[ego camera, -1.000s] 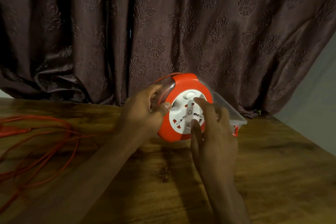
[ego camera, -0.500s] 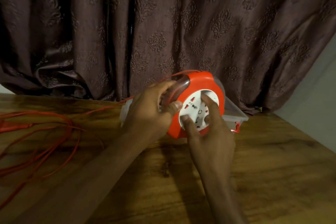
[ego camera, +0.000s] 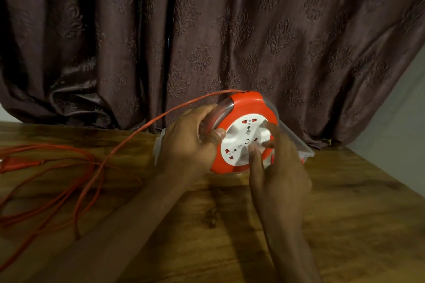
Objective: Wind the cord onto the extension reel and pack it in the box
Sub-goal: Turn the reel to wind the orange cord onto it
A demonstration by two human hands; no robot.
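Wooden table [ego camera: 345, 225]; hands hide most of the box [ego camera: 299, 145].

Head camera looks down, close over table [ego camera: 345, 225]

Left hand [ego camera: 187, 145], right hand [ego camera: 279, 167]: both bare, forearms uncovered to the frame edge; fingers slim, nails short.

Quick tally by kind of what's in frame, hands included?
Hands: 2, left hand and right hand
Extension reel: 1
Orange cord: 1
Clear plastic box: 1
Wooden table: 1
Curtain: 1
Total: 7
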